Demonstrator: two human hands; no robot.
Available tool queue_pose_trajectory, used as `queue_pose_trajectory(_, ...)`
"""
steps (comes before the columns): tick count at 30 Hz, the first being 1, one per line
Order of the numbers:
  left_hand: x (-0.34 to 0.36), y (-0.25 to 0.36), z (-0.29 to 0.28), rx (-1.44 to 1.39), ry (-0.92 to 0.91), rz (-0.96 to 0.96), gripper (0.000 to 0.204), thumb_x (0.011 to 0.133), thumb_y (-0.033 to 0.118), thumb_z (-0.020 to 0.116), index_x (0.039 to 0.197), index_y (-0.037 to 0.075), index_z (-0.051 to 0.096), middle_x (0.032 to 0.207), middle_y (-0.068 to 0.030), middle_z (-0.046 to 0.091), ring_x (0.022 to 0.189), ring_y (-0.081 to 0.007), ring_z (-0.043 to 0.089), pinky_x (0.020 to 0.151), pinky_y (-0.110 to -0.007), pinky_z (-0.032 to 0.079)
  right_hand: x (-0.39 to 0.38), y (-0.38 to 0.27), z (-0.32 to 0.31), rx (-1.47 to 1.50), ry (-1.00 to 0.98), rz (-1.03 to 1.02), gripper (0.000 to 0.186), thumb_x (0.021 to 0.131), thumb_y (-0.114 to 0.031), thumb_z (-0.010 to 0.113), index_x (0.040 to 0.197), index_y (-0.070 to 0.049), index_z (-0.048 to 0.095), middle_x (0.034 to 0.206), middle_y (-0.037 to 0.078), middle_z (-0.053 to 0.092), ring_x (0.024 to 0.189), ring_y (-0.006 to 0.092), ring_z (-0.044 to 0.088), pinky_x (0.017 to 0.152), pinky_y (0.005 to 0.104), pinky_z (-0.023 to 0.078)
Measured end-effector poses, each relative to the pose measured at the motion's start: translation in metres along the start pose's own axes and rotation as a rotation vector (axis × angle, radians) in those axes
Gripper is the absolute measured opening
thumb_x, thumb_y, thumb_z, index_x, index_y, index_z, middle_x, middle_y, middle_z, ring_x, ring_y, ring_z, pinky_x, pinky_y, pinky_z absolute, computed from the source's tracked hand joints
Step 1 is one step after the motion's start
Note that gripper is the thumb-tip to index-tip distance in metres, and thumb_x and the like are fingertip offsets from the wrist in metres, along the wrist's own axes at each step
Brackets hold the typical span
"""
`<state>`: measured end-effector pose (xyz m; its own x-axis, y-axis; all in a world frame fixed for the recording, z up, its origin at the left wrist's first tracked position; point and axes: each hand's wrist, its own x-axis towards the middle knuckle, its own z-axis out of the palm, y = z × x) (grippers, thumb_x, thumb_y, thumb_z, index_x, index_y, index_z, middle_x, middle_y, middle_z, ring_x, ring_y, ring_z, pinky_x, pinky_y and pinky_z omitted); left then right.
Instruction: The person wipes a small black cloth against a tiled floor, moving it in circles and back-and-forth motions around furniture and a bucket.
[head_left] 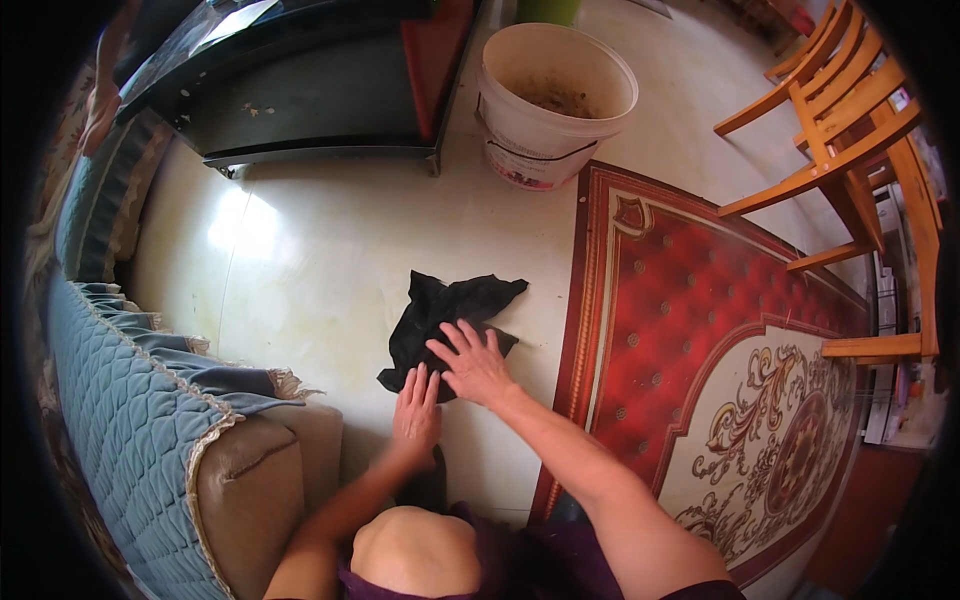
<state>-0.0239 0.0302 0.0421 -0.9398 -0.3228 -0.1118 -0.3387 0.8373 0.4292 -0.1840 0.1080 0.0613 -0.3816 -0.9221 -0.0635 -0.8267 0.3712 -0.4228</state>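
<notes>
A crumpled black cloth (446,306) lies on the pale floor in front of me. My right hand (474,366) rests flat on its right half with the fingers spread. My left hand (416,408) touches the cloth's near left edge, its fingers stretched out side by side and pointing away from me. Neither hand grips the fabric. Folds bunch up around the fingers, and part of the cloth is hidden beneath my hands.
A white bucket (530,145) with dark residue inside stands ahead, beside a black cabinet (300,90). A patterned red rug (670,290) covers the right side, with wooden chairs (850,180) beyond. On the left is a sofa with a blue quilted cover (130,400).
</notes>
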Motion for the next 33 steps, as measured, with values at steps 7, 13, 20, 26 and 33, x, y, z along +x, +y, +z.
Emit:
queue_pose_trajectory(7, 0.021, -0.004, 0.007, 0.114, 0.012, -0.135, 0.066, 0.080, 0.026, 0.058, 0.139, 0.009, 0.033, 0.145, -0.0222, 0.025, 0.136, -0.0402, 0.017, 0.108, -0.051, 0.019, 0.013, 0.025, 0.031, -0.156, -0.007, -0.015, 0.061, 0.083, -0.048, 0.053, 0.138, -0.030, 0.034, 0.149, 0.005, 0.022, 0.138, 0.0323, 0.014, 0.100, 0.0615, 0.026)
queue_pose_trajectory(13, 0.152, 0.033, 0.010, 0.103, -0.058, 0.143, 0.065, 0.082, 0.026, 0.057, 0.140, 0.012, 0.030, 0.145, -0.0217, 0.025, 0.136, -0.0408, 0.016, 0.108, -0.052, 0.019, 0.024, 0.112, -0.030, -0.257, -0.054, 0.391, 0.061, 0.085, -0.040, 0.056, 0.139, -0.029, 0.030, 0.150, 0.005, 0.020, 0.136, 0.0339, 0.019, 0.100, 0.0591, 0.031)
queue_pose_trajectory(20, 0.126, 0.146, 0.110, 0.254, -0.361, 0.861, 0.048, 0.085, 0.025, 0.046, 0.131, 0.013, 0.046, 0.143, -0.0188, 0.032, 0.134, -0.0404, 0.022, 0.107, -0.047, 0.027, -0.150, 0.185, -0.074, -0.262, -0.224, 0.397, 0.053, 0.078, -0.007, 0.060, 0.127, -0.009, 0.040, 0.130, 0.015, 0.038, 0.120, 0.0390, 0.037, 0.095, 0.0432, 0.042)
queue_pose_trajectory(26, 0.028, 0.181, 0.080, -0.205, -0.847, 0.809, 0.067, 0.084, 0.024, 0.052, 0.144, 0.013, 0.023, 0.148, -0.0195, 0.021, 0.137, -0.0343, 0.021, 0.106, -0.047, 0.028, -0.299, 0.191, -0.106, -0.023, -0.071, 0.909, 0.031, 0.075, 0.002, 0.054, 0.105, -0.004, 0.052, 0.100, 0.021, 0.054, 0.094, 0.0390, 0.055, 0.083, 0.0405, 0.046)
queue_pose_trajectory(33, 0.041, 0.138, 0.005, -0.545, -0.281, 0.400, 0.061, 0.080, 0.008, 0.058, 0.136, 0.005, 0.034, 0.138, -0.0231, 0.034, 0.125, -0.0380, 0.037, 0.103, -0.044, 0.032, -0.207, 0.067, -0.137, 0.356, 0.380, 0.565, 0.033, 0.073, -0.013, 0.067, 0.104, -0.004, 0.060, 0.101, 0.014, 0.062, 0.092, 0.0299, 0.061, 0.079, 0.0363, 0.050)
